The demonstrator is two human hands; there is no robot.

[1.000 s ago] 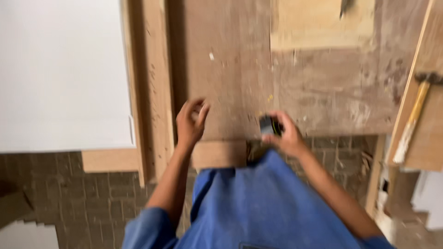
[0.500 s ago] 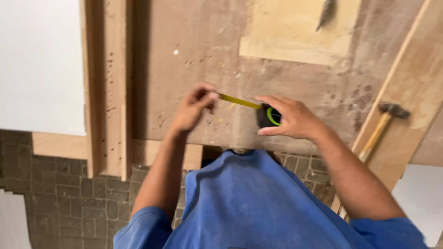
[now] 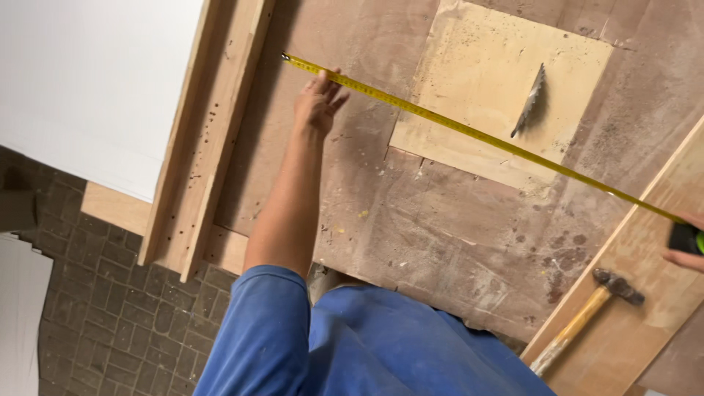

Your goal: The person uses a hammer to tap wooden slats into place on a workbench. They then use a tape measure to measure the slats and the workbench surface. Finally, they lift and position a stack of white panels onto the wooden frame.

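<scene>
Tape measure blade [image 3: 469, 132]: yellow, drawn out in a long slanted line across the bench [image 3: 411, 242], from its hooked end [image 3: 285, 56] beside the wooden rails to the case at the right edge of the frame.

Tape measure case [image 3: 686, 238]: dark with a green patch, only partly in view at the right border, lying over the slanted plank [image 3: 645, 293].

Left hand [image 3: 317, 103]: arm stretched forward over the bench, fingers loosely spread, fingertips touching the blade just short of the hooked end. Grip released; the hand rests on the blade and closes on nothing.

Right hand [image 3: 686, 259]: only fingertips show at the right edge, against the case. Grip around the case cannot be told, as most of the hand is out of frame.

Saw blade [image 3: 529, 99]: toothed metal, rising through a pale square panel [image 3: 477, 81] set in the bench top; the tape measure blade passes just below it.

Hammer [image 3: 583, 320]: wooden handle, dark head, lying on the slanted plank near the case.

Wooden rails [image 3: 213, 132]: two long strips side by side along the left of the bench, next to a white board [image 3: 88, 81].

Floor [image 3: 103, 315]: dark paving bricks, lower left.

Blue shirt [image 3: 352, 345]: the person's own, bottom centre.
</scene>
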